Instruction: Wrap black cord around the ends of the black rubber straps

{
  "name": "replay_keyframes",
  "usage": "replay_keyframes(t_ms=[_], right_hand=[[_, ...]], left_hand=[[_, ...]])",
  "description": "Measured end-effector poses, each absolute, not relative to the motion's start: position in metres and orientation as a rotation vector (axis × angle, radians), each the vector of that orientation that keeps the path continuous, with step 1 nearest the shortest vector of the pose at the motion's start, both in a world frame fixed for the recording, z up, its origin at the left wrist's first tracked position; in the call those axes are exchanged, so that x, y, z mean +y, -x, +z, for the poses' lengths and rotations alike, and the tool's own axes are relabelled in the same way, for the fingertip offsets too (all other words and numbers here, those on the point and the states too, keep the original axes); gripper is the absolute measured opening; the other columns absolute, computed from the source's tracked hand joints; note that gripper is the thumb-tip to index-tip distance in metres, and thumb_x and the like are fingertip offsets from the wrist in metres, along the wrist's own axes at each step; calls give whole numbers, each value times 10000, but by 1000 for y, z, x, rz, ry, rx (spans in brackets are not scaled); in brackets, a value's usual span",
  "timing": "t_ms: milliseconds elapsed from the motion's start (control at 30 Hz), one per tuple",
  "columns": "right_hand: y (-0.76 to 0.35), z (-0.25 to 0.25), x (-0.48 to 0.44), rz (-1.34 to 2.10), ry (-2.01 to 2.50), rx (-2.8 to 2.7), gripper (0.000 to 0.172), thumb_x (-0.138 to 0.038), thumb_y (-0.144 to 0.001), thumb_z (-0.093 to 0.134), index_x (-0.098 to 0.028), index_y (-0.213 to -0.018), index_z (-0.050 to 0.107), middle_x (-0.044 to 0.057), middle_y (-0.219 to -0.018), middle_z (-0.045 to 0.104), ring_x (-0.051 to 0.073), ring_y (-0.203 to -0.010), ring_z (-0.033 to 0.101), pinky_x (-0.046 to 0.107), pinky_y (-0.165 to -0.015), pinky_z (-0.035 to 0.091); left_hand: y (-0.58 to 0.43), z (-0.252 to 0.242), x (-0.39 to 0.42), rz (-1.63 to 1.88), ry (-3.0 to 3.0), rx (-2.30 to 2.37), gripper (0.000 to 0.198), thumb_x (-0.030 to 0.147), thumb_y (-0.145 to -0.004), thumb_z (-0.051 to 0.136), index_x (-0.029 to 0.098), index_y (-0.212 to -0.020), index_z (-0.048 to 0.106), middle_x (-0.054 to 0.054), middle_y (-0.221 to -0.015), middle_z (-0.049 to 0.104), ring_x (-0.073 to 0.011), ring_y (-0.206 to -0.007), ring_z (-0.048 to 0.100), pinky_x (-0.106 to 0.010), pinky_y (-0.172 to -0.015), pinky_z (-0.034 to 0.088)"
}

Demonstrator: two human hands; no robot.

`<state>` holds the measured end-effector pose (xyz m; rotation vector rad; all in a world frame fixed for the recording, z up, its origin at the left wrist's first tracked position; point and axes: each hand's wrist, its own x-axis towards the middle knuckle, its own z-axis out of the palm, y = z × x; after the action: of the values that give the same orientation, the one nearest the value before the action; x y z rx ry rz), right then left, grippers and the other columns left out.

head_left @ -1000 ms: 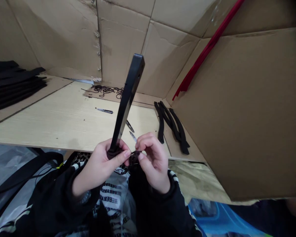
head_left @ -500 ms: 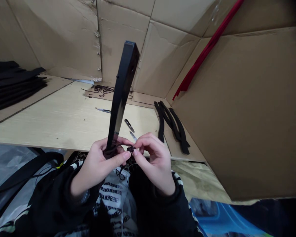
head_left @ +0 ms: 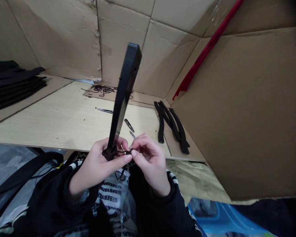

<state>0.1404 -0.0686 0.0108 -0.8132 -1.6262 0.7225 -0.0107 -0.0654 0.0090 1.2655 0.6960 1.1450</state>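
My left hand [head_left: 102,159] is closed round the lower end of a long flat black bar [head_left: 124,89], which stands up tilted slightly to the right. Dark cord [head_left: 118,152] is wound about the bar's base and runs across to a small knot. My right hand [head_left: 150,161] pinches that knot between thumb and forefinger, close against my left thumb and fingertip. Loose loops of the cord [head_left: 120,176] hang below the hands. Just beyond them lie thread snips [head_left: 129,125] and a pointed blade [head_left: 132,134], partly covered by my fingers.
A second pair of snips [head_left: 105,110] lies left of the bar. Tangled dark cord [head_left: 102,89] is at the back. Black strips are stacked [head_left: 14,85] at left, and several curved ones [head_left: 174,125] lie right. Cardboard walls [head_left: 256,108] enclose the table; a red strip [head_left: 204,54] hangs right.
My right hand has moved left, closer to my left hand, with the knot. The bar's top has shifted slightly right. My left forefinger has curled in toward the cord.
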Motion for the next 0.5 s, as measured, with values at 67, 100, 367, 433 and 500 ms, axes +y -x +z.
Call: replay_keyframes(t_ms=[67, 100, 367, 433, 500], right_hand=[[-140, 10, -69, 685, 801, -1624, 118, -62, -761, 552, -178, -740, 540, -26, -725, 493, 75, -636, 454, 195, -562, 389], [-140, 10, -69, 657, 796, -1637, 122, -60, -756, 551, -179, -739, 533, -26, -720, 490, 77, -639, 456, 196, -563, 391], [-142, 13, -69, -12, 795, -1812, 166, -30, -705, 550, -178, -752, 492, -11, -685, 485, 102, -646, 476, 227, -570, 406], [-144, 13, -70, -180, 805, -1802, 173, -31, -697, 550, -179, -767, 495, -3, -701, 492, 110, -658, 482, 236, -577, 412], [-145, 13, -72, -169, 784, -1798, 157, -49, -699, 543, -180, -772, 497, 3, -709, 491, 118, -661, 477, 249, -579, 411]], left_hand=[[10, 9, -66, 1139, -1274, 703, 121, 178, -730, 718, 197, -785, 611, 49, -713, 589, -54, -670, 564, -101, -630, 475], [9, 9, -66, 1143, -1279, 704, 119, 185, -731, 715, 195, -780, 606, 49, -710, 579, -54, -662, 551, -103, -625, 471], [12, 8, -64, 1053, -1303, 663, 129, 207, -736, 698, 176, -764, 577, 39, -699, 530, -57, -607, 499, -124, -561, 442], [13, 8, -65, 1034, -1308, 649, 130, 214, -737, 695, 172, -762, 574, 40, -685, 519, -56, -586, 482, -129, -542, 432], [13, 9, -68, 1023, -1311, 633, 132, 219, -736, 692, 171, -755, 571, 38, -673, 512, -60, -580, 475, -138, -538, 428]])
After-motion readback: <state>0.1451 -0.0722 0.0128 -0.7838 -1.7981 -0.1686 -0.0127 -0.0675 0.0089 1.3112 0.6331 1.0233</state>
